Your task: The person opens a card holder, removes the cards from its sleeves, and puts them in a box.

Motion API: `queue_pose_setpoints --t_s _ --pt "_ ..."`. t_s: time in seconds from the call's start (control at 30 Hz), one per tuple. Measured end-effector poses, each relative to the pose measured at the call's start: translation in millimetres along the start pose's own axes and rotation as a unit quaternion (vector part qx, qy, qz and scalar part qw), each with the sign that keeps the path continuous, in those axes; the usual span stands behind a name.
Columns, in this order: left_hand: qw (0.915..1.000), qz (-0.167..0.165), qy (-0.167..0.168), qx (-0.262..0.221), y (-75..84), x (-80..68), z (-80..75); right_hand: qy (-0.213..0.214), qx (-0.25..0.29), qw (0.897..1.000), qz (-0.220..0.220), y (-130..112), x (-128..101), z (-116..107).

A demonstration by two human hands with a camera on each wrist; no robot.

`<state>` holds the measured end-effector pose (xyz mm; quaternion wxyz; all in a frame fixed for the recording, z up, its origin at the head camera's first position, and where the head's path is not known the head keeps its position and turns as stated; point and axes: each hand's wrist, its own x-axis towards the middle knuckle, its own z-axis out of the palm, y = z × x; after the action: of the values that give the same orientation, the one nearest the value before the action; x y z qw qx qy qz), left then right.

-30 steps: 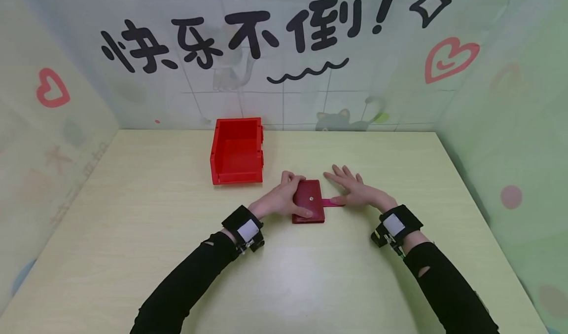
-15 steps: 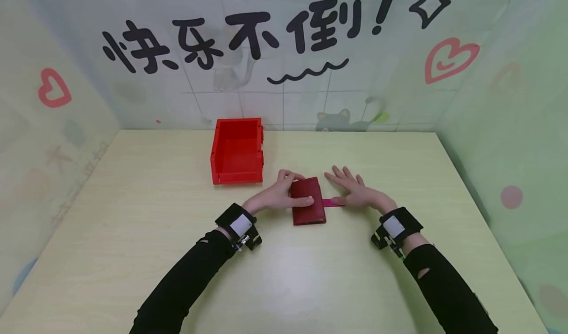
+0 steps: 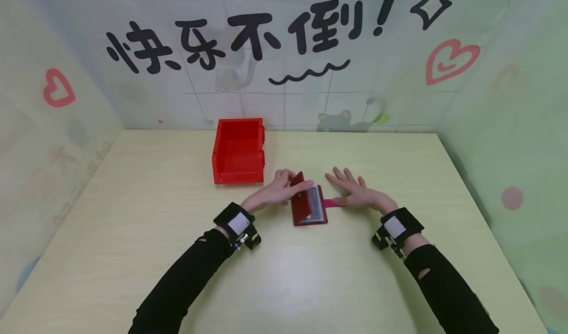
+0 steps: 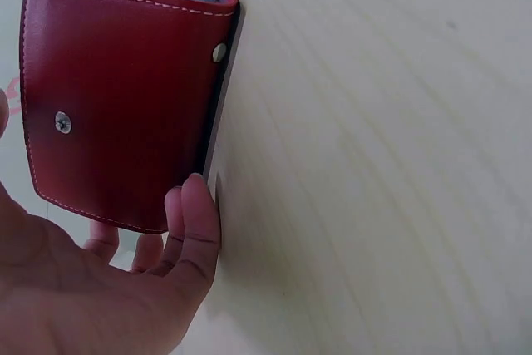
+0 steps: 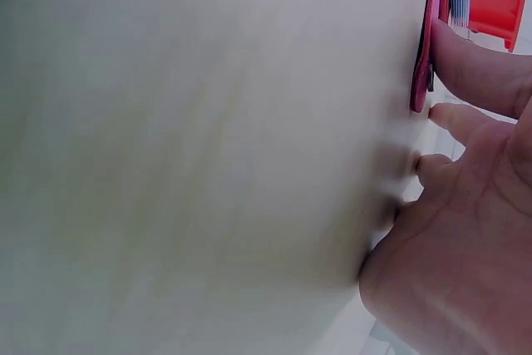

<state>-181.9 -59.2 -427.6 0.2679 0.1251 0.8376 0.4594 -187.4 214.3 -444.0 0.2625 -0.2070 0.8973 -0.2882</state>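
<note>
Red bin [image 3: 238,177] on pale table [image 3: 111,225], near back wall [image 3: 262,104]; black lettering [image 3: 250,19], grey cat [image 3: 338,124] on wall.

Card holder [image 4: 116,81] is dark red and pale-stitched; its strap [image 3: 329,203] is magenta. Storage bin [image 3: 239,155] is bright red, tabletop [image 3: 133,201] pale with wood grain. Sleeves [image 3: 188,277] are black; back wall [image 3: 266,108] carries black lettering [image 3: 250,19].

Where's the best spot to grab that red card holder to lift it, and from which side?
I'd pinch the red card holder across its spine, coming from the left: cover and pages join there. The right side gapes, with the left hand holding the cover part-open and the right hand on the protruding pink strap.
</note>
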Motion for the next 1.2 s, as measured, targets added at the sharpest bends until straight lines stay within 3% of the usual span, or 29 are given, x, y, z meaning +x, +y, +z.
queue_pose_setpoints --t_s 0.3,0.6,0.8,1.2 --pt "0.9999 0.008 -0.001 -0.011 -0.8 -4.4 0.0 -0.006 -0.001 1.000 -0.023 4 -6 1" --pt "0.9961 0.030 -0.052 -0.065 -7.5 -9.6 -7.7 -0.024 -0.007 0.999 -0.035 6 -10 1" --pt "0.9952 0.031 -0.061 -0.071 -12.6 -17.2 -16.6 -0.026 -0.007 0.999 -0.036 6 -11 1" --pt "0.9974 0.058 -0.041 -0.010 -16.3 -30.7 -24.4 -0.031 0.003 0.999 -0.036 8 -11 3"
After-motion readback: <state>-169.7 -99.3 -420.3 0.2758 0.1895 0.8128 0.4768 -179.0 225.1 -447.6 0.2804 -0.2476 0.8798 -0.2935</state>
